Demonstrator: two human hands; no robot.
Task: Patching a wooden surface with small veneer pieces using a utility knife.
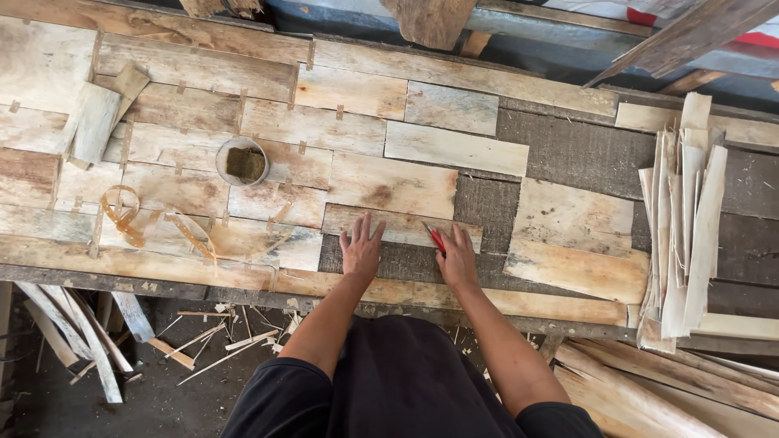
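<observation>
The left hand (360,251) is laid flat, fingers spread and grasping nothing, on a pale veneer strip (402,226). A red-handled cutter (436,238) is clasped in the right hand (458,258), just beside the left, its tip touching the same strip. A small round pot (243,161) stands well beyond the left hand.

- A red-handled tool (436,238) lay mostly hidden under the right hand (457,258); its kind was unclear.
- The stacked veneer strips (633,393) ran off the bottom edge.

Round pot (243,162), veneer strip stack (682,219), curled tape (122,215)
</observation>
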